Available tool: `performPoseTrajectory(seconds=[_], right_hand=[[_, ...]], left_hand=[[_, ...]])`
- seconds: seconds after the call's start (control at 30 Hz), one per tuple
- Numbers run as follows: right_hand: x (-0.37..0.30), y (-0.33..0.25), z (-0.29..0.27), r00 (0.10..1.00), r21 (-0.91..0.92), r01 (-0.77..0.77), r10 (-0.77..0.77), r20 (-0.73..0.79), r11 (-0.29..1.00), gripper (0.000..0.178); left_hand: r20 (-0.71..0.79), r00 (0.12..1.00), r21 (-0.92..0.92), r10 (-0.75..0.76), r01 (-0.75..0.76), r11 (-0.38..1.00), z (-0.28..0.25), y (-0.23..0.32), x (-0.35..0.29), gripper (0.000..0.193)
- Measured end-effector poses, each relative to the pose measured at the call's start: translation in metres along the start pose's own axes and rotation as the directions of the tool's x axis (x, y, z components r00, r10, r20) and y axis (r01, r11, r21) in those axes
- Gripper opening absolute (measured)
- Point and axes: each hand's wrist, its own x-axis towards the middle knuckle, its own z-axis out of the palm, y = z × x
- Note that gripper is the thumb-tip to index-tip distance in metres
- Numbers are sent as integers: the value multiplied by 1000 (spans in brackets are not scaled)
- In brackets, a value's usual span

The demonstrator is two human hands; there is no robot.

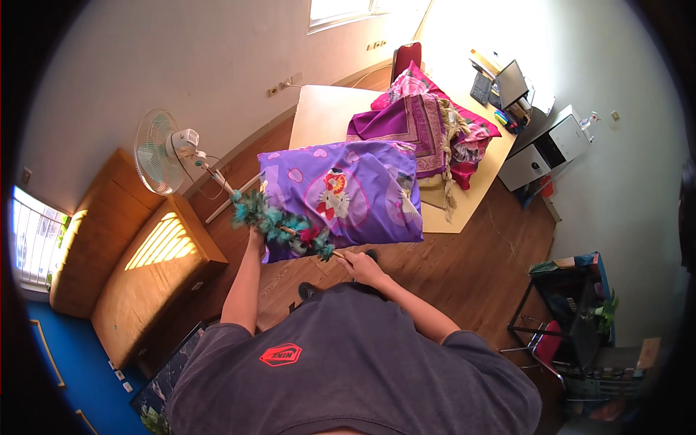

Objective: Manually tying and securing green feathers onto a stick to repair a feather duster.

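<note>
My right hand (362, 267) is closed round the thin wooden handle of a feather duster (272, 220) with teal feathers and a few red ones. Its feathers slant across the near left part of a purple pillow (290, 190) printed with hearts and a cartoon cat. At the pillow's left edge is my left hand (255, 239); feathers cover its fingers, so its grip cannot be made out. The pillow lies partly over the pale table (319, 110) and reaches past its left side. Behind it, a purple fringed cloth (424, 134) lies against pink floral pillows (475, 134).
A standing fan (163, 152) rises to the left of the table, near an orange-brown sofa (156, 268). Beyond the table is a red chair (406, 59). At the right are a laptop (512, 83), a white cabinet (547, 148) and a black-framed rack (565, 297). A cable crosses the wooden floor (500, 254).
</note>
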Motion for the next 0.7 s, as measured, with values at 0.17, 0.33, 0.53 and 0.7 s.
performPoseTrajectory(seconds=[0.17,0.33,0.53,0.7], right_hand=[[2,55,-30,887,16,-346,332,-320,938,42],[0,122,-57,618,142,-531,497,-609,835,52],[6,98,-35,585,131,-310,297,-755,942,46],[-3,66,-32,954,41,-181,185,-236,983,36]], left_hand=[[-115,956,-58,-268,263,963,40,25,-33,47],[-248,938,70,-243,267,961,30,19,-37,58],[-306,938,224,-162,236,946,34,7,-22,76],[-235,953,229,-192,246,942,48,23,-9,84]])
